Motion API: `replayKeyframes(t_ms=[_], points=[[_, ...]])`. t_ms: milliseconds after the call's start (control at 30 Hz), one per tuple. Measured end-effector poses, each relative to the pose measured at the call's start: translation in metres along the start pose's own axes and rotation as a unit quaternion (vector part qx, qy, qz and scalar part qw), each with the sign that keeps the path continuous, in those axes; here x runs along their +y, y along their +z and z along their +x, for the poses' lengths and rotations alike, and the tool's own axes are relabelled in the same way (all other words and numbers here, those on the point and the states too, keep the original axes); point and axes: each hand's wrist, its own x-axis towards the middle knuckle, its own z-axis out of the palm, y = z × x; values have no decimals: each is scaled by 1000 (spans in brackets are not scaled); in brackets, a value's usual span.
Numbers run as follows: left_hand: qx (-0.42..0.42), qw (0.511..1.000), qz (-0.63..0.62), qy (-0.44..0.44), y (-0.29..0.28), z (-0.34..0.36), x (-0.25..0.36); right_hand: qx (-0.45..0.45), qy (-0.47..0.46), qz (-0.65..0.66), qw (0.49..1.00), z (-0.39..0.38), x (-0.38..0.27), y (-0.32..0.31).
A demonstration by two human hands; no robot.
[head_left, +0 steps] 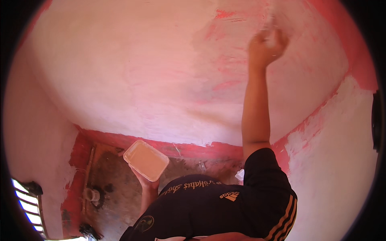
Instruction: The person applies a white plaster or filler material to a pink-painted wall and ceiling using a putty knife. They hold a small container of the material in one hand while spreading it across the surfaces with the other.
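Observation:
A shallow rectangular tray point(146, 160) with rounded corners and a pale rim is held up at my left side. Pale, smooth matter fills it. My left hand point(144, 179) grips it from below, most of the fingers hidden behind it. High on the wall point(161, 72), my right hand point(268, 46) is raised at the end of an outstretched arm, fingers curled. Motion smears that hand, and what it holds against the surface cannot be made out. Whitish coating covers most of this wall, with pink and red patches showing around the right hand.
Red bands run along the wall's foot and corners. Below lie a stained floor point(116, 205), a small pale bucket point(91, 195) and a white item point(240, 174) by my right side. A barred window point(28, 207) is at lower left; a dark object point(376, 120) edges the right.

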Motion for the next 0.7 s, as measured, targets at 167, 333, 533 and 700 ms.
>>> replayKeyframes(t_ms=[167, 333, 533, 700], points=[[-16, 1000, -19, -19, 5, -7, -2, -173, -53, 109, 978, -34, -58, 9], [3, 1000, -1, -2, 7, 3, -8, -382, -44, 343, 857, -114, -131, 14], [-47, 999, -25, 4, 11, 4, 0, -48, 29, 96, 994, 24, 29, -1], [-3, 1000, 26, 6, 29, 6, -32, -177, 68, -76, 979, 48, 33, 16]])
